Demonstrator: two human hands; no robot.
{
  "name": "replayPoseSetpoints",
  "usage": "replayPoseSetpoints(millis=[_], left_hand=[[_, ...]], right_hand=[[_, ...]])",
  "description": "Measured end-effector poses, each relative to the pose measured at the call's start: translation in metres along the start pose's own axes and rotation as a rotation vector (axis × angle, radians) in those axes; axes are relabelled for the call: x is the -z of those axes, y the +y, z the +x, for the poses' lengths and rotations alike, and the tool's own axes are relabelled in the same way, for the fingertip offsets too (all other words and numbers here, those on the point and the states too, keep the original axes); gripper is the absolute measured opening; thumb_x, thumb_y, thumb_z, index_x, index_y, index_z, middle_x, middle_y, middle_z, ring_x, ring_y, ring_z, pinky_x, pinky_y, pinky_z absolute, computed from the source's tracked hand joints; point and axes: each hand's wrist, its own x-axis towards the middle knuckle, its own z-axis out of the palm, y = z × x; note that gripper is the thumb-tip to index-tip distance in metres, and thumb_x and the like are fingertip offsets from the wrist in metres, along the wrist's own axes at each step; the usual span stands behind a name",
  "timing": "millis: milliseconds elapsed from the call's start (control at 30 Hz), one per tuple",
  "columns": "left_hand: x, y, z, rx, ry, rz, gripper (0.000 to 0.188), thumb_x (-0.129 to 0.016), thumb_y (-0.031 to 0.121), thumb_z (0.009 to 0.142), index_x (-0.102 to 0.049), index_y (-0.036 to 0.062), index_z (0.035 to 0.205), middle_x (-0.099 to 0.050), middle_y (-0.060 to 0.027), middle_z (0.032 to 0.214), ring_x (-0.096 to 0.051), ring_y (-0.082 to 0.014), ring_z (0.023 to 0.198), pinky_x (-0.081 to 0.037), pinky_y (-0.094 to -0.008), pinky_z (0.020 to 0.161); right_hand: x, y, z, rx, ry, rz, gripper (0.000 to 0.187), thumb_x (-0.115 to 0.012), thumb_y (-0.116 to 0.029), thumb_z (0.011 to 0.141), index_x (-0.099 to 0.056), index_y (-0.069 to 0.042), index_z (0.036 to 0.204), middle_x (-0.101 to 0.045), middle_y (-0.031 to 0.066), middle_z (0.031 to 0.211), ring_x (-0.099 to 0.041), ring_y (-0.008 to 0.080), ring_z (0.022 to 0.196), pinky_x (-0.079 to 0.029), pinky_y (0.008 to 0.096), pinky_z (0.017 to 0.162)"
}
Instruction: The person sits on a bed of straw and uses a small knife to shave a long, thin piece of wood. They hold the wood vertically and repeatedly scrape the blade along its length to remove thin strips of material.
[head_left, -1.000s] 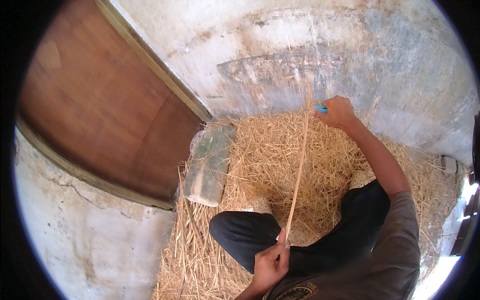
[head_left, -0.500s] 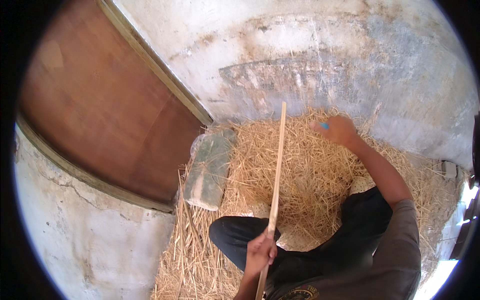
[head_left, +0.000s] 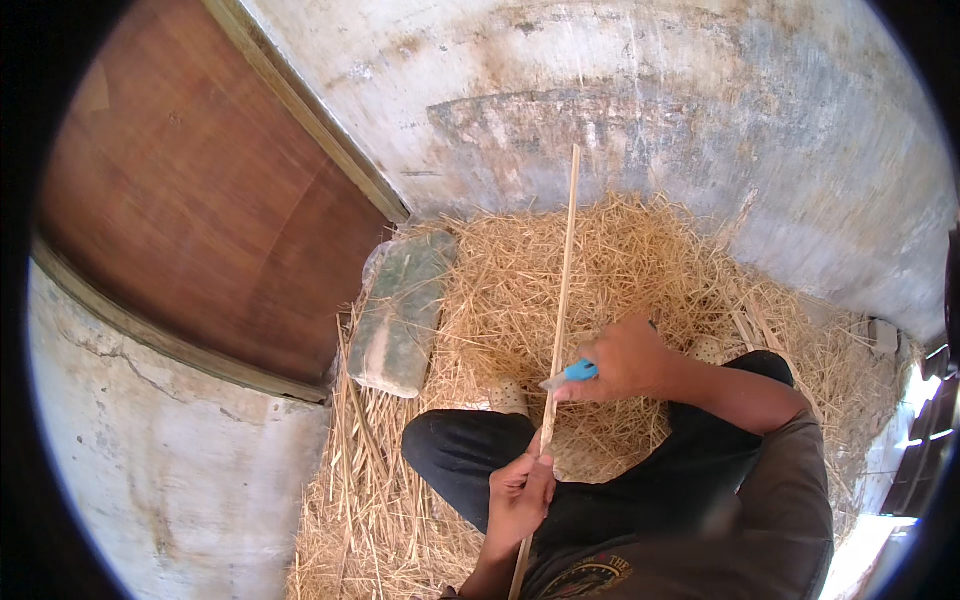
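A long, thin pale strip of wood or bamboo (head_left: 567, 265) slants up from my lap toward the wall. My left hand (head_left: 518, 498) is closed around its lower part. In my right hand (head_left: 632, 360) I grip a blue-handled knife (head_left: 580, 371), fingers wrapped round it. The knife's tip meets the strip a short way above my left hand; the blade's edge is too small to make out. My right fingers lie close beside the strip.
Straw-like shavings (head_left: 500, 270) cover the floor around my crossed legs. To the left lies a greenish stone-like block (head_left: 400, 310), with longer thin strips (head_left: 370, 450) below it. A brown door panel (head_left: 200, 200) and a stained wall (head_left: 680, 110) stand close by.
My right hand has come down and left with the knife, from above the shavings to the strip. The strip's far end now reaches higher. My left hand keeps its grip.
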Motion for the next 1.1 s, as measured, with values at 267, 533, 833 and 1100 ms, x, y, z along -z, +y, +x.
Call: replayPoseSetpoints(millis=[267, 533, 833, 1100], left_hand=[[-0.003, -0.010, -0.008, -0.060, 0.029, 0.023, 0.037, -0.050, 0.009, 0.098, -0.050, -0.0015, 0.133, -0.040, 0.0069, 0.056, -0.034, -0.0003, 0.048, -0.026, -0.0174, 0.043], [-0.008, -0.005, -0.019, 0.020, -0.025, -0.049, 0.035, -0.050, 0.011, 0.099, -0.051, -0.0009, 0.132, -0.044, 0.0078, 0.062, -0.037, 0.0008, 0.055, -0.030, -0.0165, 0.049], [-0.014, -0.020, -0.030, -0.028, -0.014, 0.053, 0.035, -0.050, 0.011, 0.098, -0.052, -0.0053, 0.129, -0.044, 0.0075, 0.061, -0.035, 0.0010, 0.052, -0.027, -0.0169, 0.046], [-0.011, -0.017, -0.023, -0.109, 0.048, 0.178, 0.036, -0.050, 0.011, 0.098, -0.052, -0.0046, 0.129, -0.042, 0.0087, 0.061, -0.035, 0.0013, 0.054, -0.028, -0.0167, 0.048]], right_hand=[[0.006, 0.003, 0.001, -0.075, -0.061, 0.020, 0.088, -0.037, -0.087, 0.073, -0.062, -0.005, 0.054, -0.050, 0.0126, 0.043, -0.056, 0.0289, 0.042, -0.041, 0.0419, 0.042], [0.016, 0.021, 0.000, -0.220, -0.033, 0.028, 0.088, -0.035, -0.087, 0.073, -0.062, -0.005, 0.054, -0.052, 0.0128, 0.045, -0.057, 0.0277, 0.044, -0.043, 0.0417, 0.043], [0.012, 0.042, 0.006, -0.329, -0.030, -0.014, 0.086, -0.036, -0.086, 0.075, -0.064, -0.006, 0.057, -0.054, 0.0118, 0.048, -0.059, 0.0291, 0.046, -0.044, 0.0417, 0.043], [-0.008, 0.001, -0.010, 0.023, -0.005, -0.018, 0.080, -0.050, -0.084, 0.067, -0.059, -0.006, 0.054, -0.049, 0.0110, 0.043, -0.054, 0.0287, 0.039, -0.039, 0.0381, 0.037]])
